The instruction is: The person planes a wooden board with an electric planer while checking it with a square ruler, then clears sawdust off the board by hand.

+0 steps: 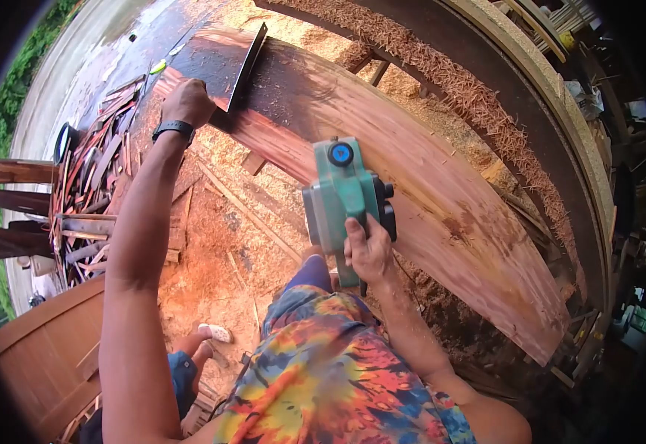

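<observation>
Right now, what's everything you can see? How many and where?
Wide wooden plank: one, reddish and dark, middle
Boxy power tool: one, green, centre
Thin L-shaped square: one, black, top, on plank
Long curved beam: one, dark, upper right
Wood shavings: countless, orange-tan, ground, beam
Thin wood scraps: many, reddish-brown, left
Flat wooden panel: one, brown, lower left
Leafy plants: uncountable, green, far left
Another person's shoe: one, whitish, lower left
Patterned shirt: one, multicoloured, bottom
Left hand: one, bare, holding square
Right hand: one, bare, gripping tool

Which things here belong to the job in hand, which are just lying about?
Job in hand:
- green electric planer, in right hand
- carpenter's square, in left hand
- wooden slab

Lying about:
- scrap-wood pile
- wood shavings
- brown wooden panel
</observation>
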Tool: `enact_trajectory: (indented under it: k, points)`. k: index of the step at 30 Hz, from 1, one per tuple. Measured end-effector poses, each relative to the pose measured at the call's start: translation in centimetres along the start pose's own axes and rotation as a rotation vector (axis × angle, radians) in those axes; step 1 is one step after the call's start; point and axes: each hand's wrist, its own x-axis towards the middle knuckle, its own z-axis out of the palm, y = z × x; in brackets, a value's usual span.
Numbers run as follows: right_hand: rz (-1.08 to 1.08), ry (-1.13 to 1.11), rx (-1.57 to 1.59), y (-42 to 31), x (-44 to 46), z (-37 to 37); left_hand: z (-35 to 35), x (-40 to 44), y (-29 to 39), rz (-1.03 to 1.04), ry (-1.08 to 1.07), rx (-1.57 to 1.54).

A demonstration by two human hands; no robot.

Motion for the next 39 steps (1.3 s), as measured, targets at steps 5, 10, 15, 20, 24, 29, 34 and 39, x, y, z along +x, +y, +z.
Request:
enact_trajectory:
  k: [5,10,15,20,24,29,34,39]
  points:
    - [0.055,0.021,0.052,0.8,-2.1,0.0,0.2,0.1,-0.5,-0.021,-0.003,-0.040]
    - [-0.029,0.032,-0.013,-0.8,5.7,1.3,0.3,0.2,-1.1,-0.020,0.010,-0.046]
    - [-0.147,0.070,-0.052,-5.5,20.9,4.6,0.7,0.5,-1.4,-0.023,0.020,-0.050]
    - [-0.050,-0.009,0.028,-10.0,30.9,6.6,0.4,0.1,-0.9,-0.013,0.031,-0.014]
    - [-0.026,-0.034,0.005,-9.2,26.9,5.1,0.1,0.5,-1.2,-0.040,-0.038,-0.017]
    - [0.037,-0.017,-0.028,-5.3,12.1,0.7,0.4,0.9,-2.1,-0.043,-0.057,-0.054]
    - [0.125,0.003,0.069,0.5,-3.7,-3.2,0.3,0.6,-1.6,-0.015,-0.024,-0.069]
    - [0.166,-0.029,0.098,1.3,-6.2,-4.3,1.5,1.1,-2.7,0.055,0.045,-0.082]
